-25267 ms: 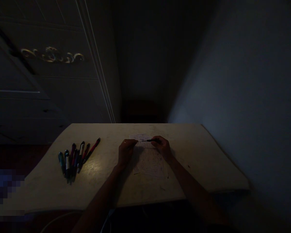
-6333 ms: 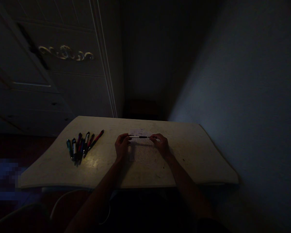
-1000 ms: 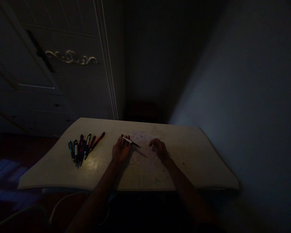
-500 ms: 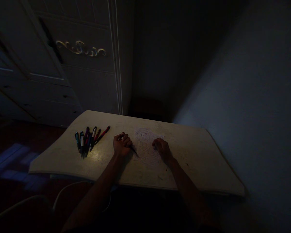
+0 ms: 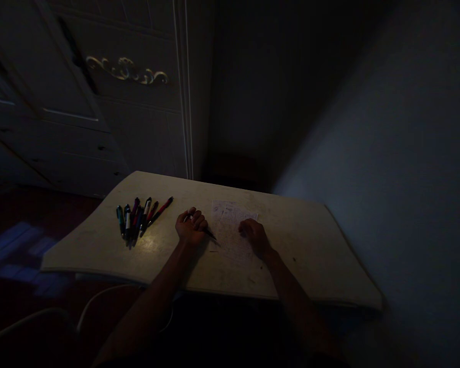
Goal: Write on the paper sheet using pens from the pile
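A sheet of paper (image 5: 230, 243) covered with fine markings lies on the pale table (image 5: 310, 245). Left of the sheet, my left hand (image 5: 191, 226) is palm up, its fingers curled around a dark pen (image 5: 210, 234). The pen's pointed end sticks out to the lower right, toward the paper's left edge. My right hand (image 5: 255, 236) lies over the right part of the sheet with its fingers bent inward and together. Whatever is under those fingers, if anything, is hidden in shadow.
Several pens (image 5: 136, 220) in various colours lie in a loose pile on the table's left side. Behind it stands a cabinet (image 5: 145, 133) with a gold ornament (image 5: 126, 70). A wall (image 5: 406, 179) borders the right side. The room is dim.
The view has shifted slightly. My right hand's fingers look a little more curled over the paper. My left hand keeps hold of the pen in nearly the same place.
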Demonstrator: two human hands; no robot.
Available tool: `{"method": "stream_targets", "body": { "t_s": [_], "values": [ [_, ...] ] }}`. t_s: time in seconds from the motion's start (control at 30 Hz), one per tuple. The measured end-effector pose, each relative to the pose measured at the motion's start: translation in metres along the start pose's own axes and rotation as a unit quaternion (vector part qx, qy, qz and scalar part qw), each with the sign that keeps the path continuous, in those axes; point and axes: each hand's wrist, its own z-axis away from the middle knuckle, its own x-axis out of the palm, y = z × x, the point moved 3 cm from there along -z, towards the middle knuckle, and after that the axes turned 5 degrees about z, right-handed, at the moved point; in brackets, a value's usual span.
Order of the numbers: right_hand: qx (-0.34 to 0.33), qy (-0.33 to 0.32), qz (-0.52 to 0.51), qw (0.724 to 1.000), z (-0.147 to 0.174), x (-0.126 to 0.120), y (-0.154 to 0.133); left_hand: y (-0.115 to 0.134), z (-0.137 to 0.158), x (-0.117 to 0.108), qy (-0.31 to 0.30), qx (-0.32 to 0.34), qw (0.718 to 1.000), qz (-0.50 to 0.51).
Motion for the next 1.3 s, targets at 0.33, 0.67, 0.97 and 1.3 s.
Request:
{"method": "stream_targets", "body": {
  "t_s": [0.33, 0.67, 0.97, 1.3],
  "values": [
    [0.001, -0.004, -0.006, 1.000, -0.001, 0.001, 0.003, -0.002, -0.002, 0.000, -0.005, 0.000, 1.000, -0.023],
    [-0.005, -0.008, 0.003, 1.000, -0.001, -0.002, -0.004, -0.006, 0.000, 0.007, 0.001, -0.025, 0.999, -0.032],
    [-0.015, -0.011, 0.015, 1.000, 0.000, 0.001, 0.003, -0.008, -0.002, 0.007, -0.003, -0.013, 0.999, -0.044],
    [-0.082, 0.002, -0.009, 0.997, -0.001, 0.001, -0.009, -0.024, 0.001, 0.015, -0.039, -0.085, 0.992, -0.090]
  ]
}}
